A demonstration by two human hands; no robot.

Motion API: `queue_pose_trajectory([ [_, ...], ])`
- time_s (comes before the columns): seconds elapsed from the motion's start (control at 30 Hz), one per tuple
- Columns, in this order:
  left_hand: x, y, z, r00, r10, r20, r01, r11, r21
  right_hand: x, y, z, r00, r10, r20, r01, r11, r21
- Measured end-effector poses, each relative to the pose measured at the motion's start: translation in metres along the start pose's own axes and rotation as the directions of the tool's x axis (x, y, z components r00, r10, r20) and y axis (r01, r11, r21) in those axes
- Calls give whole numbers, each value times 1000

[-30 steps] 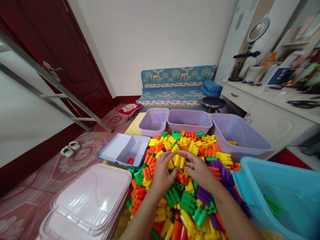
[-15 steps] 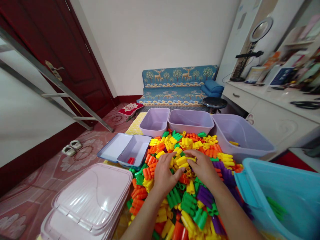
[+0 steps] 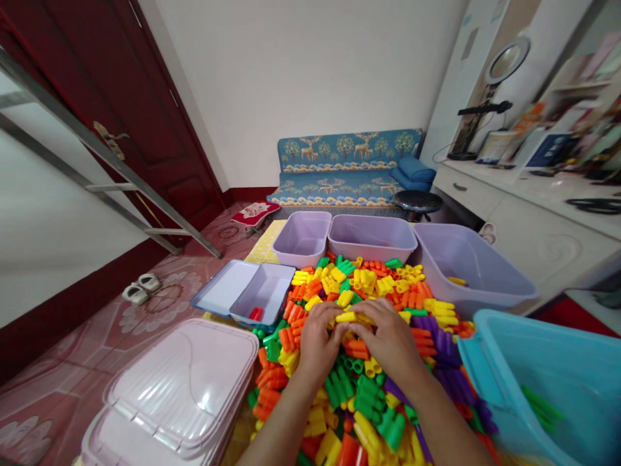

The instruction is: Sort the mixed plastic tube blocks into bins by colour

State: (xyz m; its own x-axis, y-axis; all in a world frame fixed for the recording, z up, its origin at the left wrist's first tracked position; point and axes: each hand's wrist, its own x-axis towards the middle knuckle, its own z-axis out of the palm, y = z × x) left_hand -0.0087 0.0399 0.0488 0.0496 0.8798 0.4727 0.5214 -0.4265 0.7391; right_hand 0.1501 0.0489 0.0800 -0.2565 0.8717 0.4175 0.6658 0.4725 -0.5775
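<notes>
A big heap of bullet-shaped plastic building blocks (image 3: 371, 395) in yellow, orange, green and purple spreads in front of me. Over its middle, my left hand (image 3: 320, 340) and my right hand (image 3: 391, 340) come close together with curled fingers. Between them they grip yellow blocks (image 3: 346, 317), partly covered by the fingers, so the number held is unclear. Orange blocks (image 3: 356, 349) lie just below the thumbs, and green blocks (image 3: 339, 385) lie nearer to me.
Three lilac bins (image 3: 372, 249) line the back; the right one has a yellow piece inside. A turquoise bin (image 3: 490, 382) at right contains green blocks. Left are an open lidded box (image 3: 269, 320) with red pieces and stacked pale lids (image 3: 184, 382). A ladder (image 3: 111, 165) leans beyond.
My hands have drawn together and closed around yellow blocks at the middle of the heap. The right hand has moved left toward the left one.
</notes>
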Motion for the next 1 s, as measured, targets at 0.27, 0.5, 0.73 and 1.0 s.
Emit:
queue_pose_trajectory([
  [0.27,1,1,2,1000,-24,-12,25,999,34,1,14,-24,958,229,-171,-210,970,120],
  [0.5,0,1,3,1000,-11,-16,12,997,77,-1,35,-23,909,411,-77,-336,827,451],
  [0.73,0,2,3,1000,-9,-11,9,997,81,24,45,-44,564,707,-426,141,426,894],
  [1.0,0,3,2,1000,-10,-2,10,996,83,25,45,-50,558,737,-382,263,280,923],
])
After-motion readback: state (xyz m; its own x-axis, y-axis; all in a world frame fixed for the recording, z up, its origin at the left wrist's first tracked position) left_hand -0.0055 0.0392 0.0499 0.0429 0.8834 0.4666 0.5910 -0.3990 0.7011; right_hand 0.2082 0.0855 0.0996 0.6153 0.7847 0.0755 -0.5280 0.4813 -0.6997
